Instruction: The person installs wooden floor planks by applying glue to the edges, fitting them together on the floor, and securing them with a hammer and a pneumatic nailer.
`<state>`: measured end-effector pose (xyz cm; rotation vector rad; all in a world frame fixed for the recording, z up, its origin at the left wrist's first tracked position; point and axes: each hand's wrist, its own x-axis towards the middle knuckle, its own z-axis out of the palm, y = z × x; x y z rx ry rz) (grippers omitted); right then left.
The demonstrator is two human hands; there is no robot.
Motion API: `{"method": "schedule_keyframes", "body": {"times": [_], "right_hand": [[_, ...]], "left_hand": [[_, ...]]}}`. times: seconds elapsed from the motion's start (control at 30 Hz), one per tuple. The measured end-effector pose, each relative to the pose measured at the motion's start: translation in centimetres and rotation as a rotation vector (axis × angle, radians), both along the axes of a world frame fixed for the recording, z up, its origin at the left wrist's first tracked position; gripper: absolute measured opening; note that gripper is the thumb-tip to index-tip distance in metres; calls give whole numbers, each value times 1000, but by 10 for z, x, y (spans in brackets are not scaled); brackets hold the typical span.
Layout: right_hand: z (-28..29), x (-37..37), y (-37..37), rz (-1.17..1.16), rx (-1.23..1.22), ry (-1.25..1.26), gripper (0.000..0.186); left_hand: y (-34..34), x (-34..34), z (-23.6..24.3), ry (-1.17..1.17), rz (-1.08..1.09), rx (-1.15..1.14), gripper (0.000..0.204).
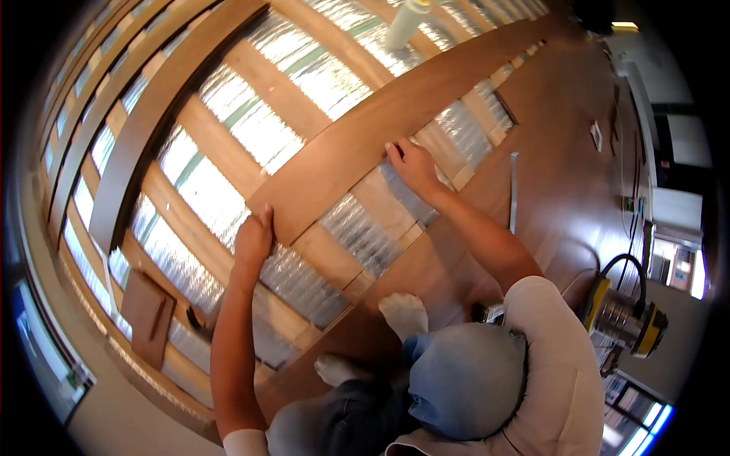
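Note:
A long brown floorboard (pixel 346 152) lies slantwise across pale wooden joists, with shiny foil showing between them. My left hand (pixel 255 237) is closed on its near left end, thumb on top and the other fingers out of sight. Farther along, my right hand (pixel 413 167) grips the board's near edge with curled fingers. Between this board and the laid brown floor (pixel 487 251) runs a gap, where joists and ribbed silvery sheeting (pixel 361 232) show. My feet in light socks (pixel 404 315) rest at the laid floor's edge.
More long boards (pixel 171 114) lie across the joists at left, near a short board piece (pixel 144 315). A pale bottle (pixel 408 23) stands at the far side. On the laid floor are a thin metal bar (pixel 513 194) and, at right, a yellow-and-black machine (pixel 623 315) with a hose.

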<state>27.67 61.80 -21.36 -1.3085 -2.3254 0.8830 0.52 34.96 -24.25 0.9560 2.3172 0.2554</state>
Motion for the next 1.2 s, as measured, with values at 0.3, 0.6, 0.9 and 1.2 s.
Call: {"method": "schedule_keyframes", "body": {"times": [0.3,0.6,0.9,1.2], "right_hand": [[-6,-71,63,-35,222,39,29],[-42,-160,36,276,302,-188,19],[-31,-165,23,271,311,-96,11],[-24,-178,32,282,290,-204,12]], "left_hand": [[-34,-105,27,440,264,251,29],[-42,-195,-21,710,89,367,9],[-15,-208,-29,652,413,628,3],[-6,-218,-17,604,423,564,1]]}}
